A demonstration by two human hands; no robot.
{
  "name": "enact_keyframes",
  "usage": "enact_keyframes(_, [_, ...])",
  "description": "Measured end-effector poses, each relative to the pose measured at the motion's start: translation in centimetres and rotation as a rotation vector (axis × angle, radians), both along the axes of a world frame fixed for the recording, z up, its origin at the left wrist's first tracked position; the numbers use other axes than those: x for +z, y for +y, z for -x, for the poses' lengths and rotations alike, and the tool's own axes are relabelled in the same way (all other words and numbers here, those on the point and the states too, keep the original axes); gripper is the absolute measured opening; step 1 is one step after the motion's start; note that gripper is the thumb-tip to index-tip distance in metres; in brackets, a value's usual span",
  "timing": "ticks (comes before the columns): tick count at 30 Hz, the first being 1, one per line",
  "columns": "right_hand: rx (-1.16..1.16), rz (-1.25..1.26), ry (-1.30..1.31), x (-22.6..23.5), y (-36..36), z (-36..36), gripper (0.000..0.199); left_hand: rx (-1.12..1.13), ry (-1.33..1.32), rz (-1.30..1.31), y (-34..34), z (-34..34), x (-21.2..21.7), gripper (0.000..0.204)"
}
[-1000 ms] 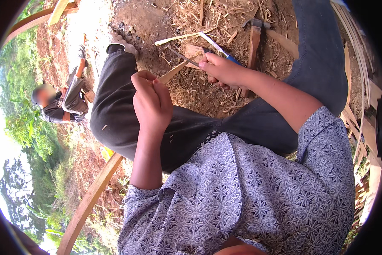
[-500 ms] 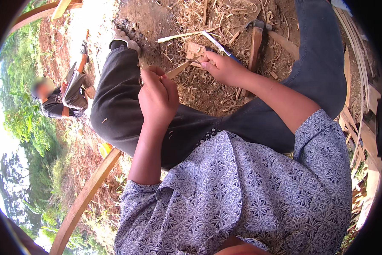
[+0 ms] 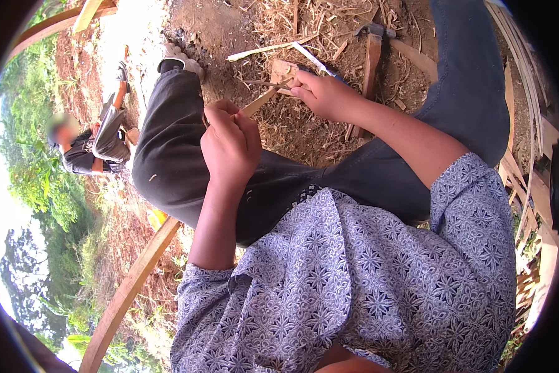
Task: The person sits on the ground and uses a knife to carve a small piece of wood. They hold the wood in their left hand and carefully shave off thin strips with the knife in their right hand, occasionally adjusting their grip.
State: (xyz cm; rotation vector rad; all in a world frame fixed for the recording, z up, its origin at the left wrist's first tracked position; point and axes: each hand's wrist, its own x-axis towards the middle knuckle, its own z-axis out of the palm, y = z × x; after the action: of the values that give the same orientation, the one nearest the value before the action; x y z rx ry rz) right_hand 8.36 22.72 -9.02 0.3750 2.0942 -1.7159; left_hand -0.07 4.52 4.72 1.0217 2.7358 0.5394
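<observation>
My left hand (image 3: 231, 140) is closed around a narrow pale strip of wood (image 3: 260, 101), which slants up and away toward my right hand. In my right hand (image 3: 326, 96), thumb and fingers pinch a thin dark rod-like tool (image 3: 262, 83). The tool crosses the far end of the wood strip and seems to touch it; its exact kind is too small to tell. Just beyond lies a small flat wood block (image 3: 282, 67). A pale blade-like strip with a blue end (image 3: 315, 56) lies beside the right hand.
A hammer (image 3: 371, 59) with a wooden handle lies right of my hands among wood shavings (image 3: 285, 22). My legs spread on both sides. Wooden boards (image 3: 544, 205) are piled at the right. A curved beam (image 3: 127, 289) stands lower left. Another person (image 3: 83, 146) sits at far left.
Both hands keep their grips on the wood strip and the dark tool. The right hand and tool have shifted very slightly left; the view has moved a little.
</observation>
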Motion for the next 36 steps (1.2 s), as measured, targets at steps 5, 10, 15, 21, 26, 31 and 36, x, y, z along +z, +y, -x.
enact_keyframes(5, [-0.127,0.431,-0.378,0.9,0.1,0.5,0.030,-0.018,0.005,-0.002,0.1,0.2,-0.1,0.018])
enact_keyframes(10, [0.000,0.019,0.128,1.1,-0.3,-0.8,0.027,-0.042,0.032,0.017,0.1,-0.3,0.2,0.017])
enact_keyframes(15, [0.032,-0.103,0.004,-0.9,0.8,-0.3,0.025,-0.065,0.016,0.017,0.3,-0.3,0.2,0.017])
enact_keyframes(21, [-0.040,0.101,0.149,3.6,0.0,-1.1,0.027,-0.070,0.028,-0.011,0.0,-0.1,0.2,0.016])
enact_keyframes(26, [-0.014,0.026,-0.007,0.7,0.9,-0.6,0.025,-0.094,0.038,0.006,0.3,-0.3,0.4,0.017])
enact_keyframes(31, [0.023,0.031,0.038,1.9,0.6,-0.6,0.025,-0.136,0.037,0.003,-0.1,-0.7,0.4,0.018])
enact_keyframes(36, [0.020,0.139,0.188,4.5,0.7,-0.4,0.023,-0.137,0.040,0.024,0.1,-0.4,0.2,0.018])
